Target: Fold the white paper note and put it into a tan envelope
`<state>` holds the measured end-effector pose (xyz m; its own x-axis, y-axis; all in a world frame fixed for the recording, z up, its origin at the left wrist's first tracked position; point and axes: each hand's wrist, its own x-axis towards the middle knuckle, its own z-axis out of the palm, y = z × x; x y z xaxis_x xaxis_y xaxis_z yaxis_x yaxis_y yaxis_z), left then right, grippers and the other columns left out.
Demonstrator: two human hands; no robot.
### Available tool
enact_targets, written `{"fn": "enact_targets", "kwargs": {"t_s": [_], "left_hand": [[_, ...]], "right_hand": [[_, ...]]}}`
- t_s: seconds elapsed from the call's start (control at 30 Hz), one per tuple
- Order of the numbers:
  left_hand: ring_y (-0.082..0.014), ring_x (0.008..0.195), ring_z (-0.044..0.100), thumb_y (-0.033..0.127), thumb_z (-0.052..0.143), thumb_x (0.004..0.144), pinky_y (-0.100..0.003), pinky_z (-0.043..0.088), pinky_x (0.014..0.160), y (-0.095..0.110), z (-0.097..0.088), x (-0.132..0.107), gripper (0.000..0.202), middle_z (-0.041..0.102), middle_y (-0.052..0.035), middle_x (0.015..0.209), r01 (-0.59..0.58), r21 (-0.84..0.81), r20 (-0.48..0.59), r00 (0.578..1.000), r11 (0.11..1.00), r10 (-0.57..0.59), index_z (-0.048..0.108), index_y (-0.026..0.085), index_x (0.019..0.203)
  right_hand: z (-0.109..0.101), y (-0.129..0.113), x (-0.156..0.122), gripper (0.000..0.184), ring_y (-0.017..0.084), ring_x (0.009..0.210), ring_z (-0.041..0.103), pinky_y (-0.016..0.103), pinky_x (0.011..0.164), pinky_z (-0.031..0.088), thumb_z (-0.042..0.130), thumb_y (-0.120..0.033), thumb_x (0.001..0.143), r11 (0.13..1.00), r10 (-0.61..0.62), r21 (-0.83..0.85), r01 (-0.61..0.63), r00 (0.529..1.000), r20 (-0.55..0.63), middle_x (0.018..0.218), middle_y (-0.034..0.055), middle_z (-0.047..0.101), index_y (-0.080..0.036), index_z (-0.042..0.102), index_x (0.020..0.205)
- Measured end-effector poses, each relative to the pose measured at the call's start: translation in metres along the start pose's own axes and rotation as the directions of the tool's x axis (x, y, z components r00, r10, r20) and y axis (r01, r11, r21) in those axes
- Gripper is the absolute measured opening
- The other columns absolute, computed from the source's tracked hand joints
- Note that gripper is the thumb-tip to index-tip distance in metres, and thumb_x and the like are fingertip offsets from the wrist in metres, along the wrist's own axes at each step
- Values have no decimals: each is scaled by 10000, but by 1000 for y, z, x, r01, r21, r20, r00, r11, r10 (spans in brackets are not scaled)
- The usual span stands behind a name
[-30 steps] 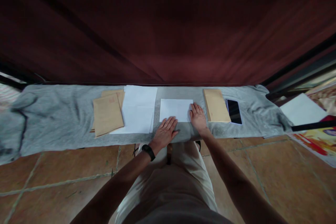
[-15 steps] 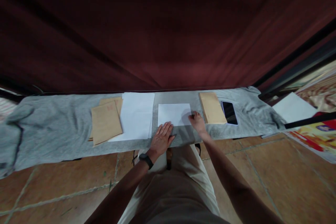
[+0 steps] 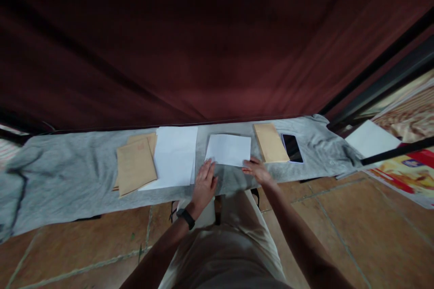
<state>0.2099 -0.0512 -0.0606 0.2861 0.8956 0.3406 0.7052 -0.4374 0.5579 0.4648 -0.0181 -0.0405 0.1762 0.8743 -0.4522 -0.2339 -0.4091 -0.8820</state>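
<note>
A folded white sheet of paper (image 3: 228, 149) sits in front of me, bowed a little, with a faint crease down its middle. My left hand (image 3: 204, 186), wearing a dark wristband, touches the sheet's near left corner with outstretched fingertips, its thumb apart from the paper. At the near right corner, my right hand (image 3: 257, 170) has its fingers closed on the paper's edge. Just right of that hand lies a stack of brown envelopes (image 3: 271, 143). Larger white sheets (image 3: 174, 158) lie to the left of my left hand.
More brown envelopes (image 3: 135, 167) overlap the large sheets at the left. A phone (image 3: 292, 149) rests right of the envelope stack. Grey cloth (image 3: 74, 167) covers the narrow bench, backed by a dark red curtain (image 3: 203, 54). A white sheet (image 3: 373, 139) and dark bar stand at right.
The small folded sheet has turned slightly and bowed up from lying flat. My left hand has slid toward its corner, and my right hand has shifted down to the near right corner.
</note>
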Motion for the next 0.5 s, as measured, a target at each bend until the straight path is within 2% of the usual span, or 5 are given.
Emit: {"fn": "enact_targets", "kwargs": {"t_s": [0.07,0.13,0.27,0.4,0.5], "left_hand": [[-267,1492,361,308,451,1006,-506,342,1215,4,1,-2,514,414,-133,1594,109,-140,-46,992,984,-117,434,194,1506],[-267,1424,463,356,471,999,-488,382,1190,9,4,-3,498,499,-138,1529,243,-311,-17,965,919,-261,483,193,1470],[-243,1146,672,453,561,941,-422,531,1022,19,14,4,527,696,-131,1253,476,-612,157,856,632,-493,567,176,1390],[-201,796,711,464,684,823,-346,591,742,28,17,17,549,752,-72,932,592,-728,337,749,346,-571,646,159,1277],[-182,748,691,389,727,749,-303,565,681,32,18,25,414,753,-55,905,590,-726,317,743,352,-590,715,164,1096]], "right_hand": [[5,11,-10,337,186,627,703,321,619,617,844,-365,649,996,0,84,1,1000,-9,732,-3,697,-214,617,847],[15,24,-20,355,199,664,721,346,654,630,848,-359,640,988,16,157,-13,1000,-18,749,-3,697,-221,587,837],[46,52,-38,328,208,731,721,397,733,632,818,-326,653,929,96,361,-82,995,-21,781,7,703,-236,572,851],[75,70,-55,288,219,836,711,426,854,611,762,-373,677,908,65,414,-66,998,17,871,13,717,-272,566,862],[88,74,-61,258,231,928,699,409,908,587,728,-389,688,915,4,403,-13,1000,22,922,12,722,-288,558,854]]}}
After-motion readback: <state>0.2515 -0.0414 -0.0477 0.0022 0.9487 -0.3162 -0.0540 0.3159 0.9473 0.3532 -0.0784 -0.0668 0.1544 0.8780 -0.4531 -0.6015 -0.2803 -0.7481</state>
